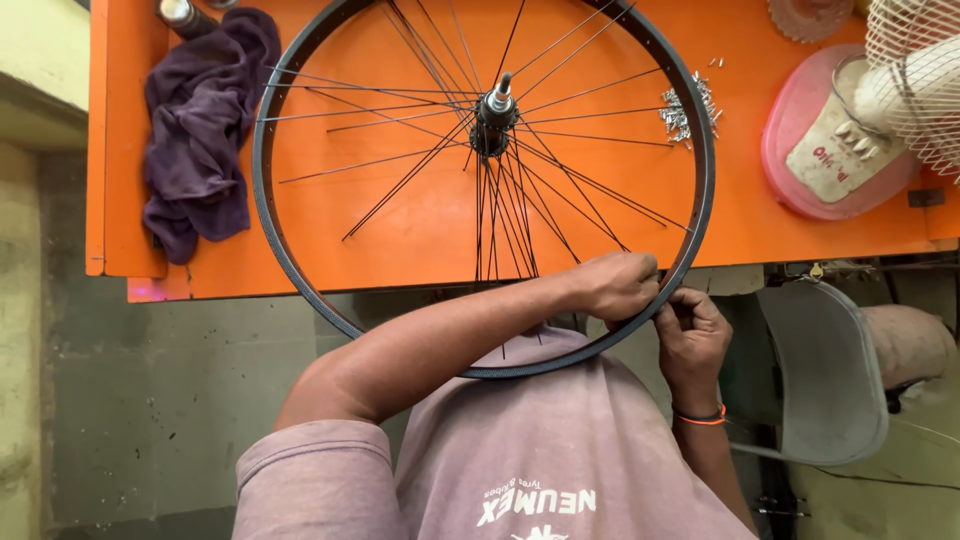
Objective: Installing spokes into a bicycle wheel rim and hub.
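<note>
Workbench: an orange table top fills the upper part of the view, its near edge running across the middle.
Wheel: a bicycle wheel rim, black, lies flat on the table, its near arc hanging past the edge over the person's chest.
Fan: a white wire-guard fan stands at the top right, over a pink round lid.
Cloth: a purple rag lies bunched at the left, just outside the rim.
Spokes: thin black spokes fan out from the hub; several hang loose, not reaching the rim.
Left hand: the left hand reaches across inside the rim at its lower right, fingers curled together on a spoke end at the rim.
Right hand: the right hand, orange band at the wrist, is outside the rim at the same spot, fingertips pinched on the rim edge.
Hub: the hub with its axle stands upright at the wheel's centre.
Nipples: a heap of small silver spoke nipples lies on the table by the rim's right side.
</note>
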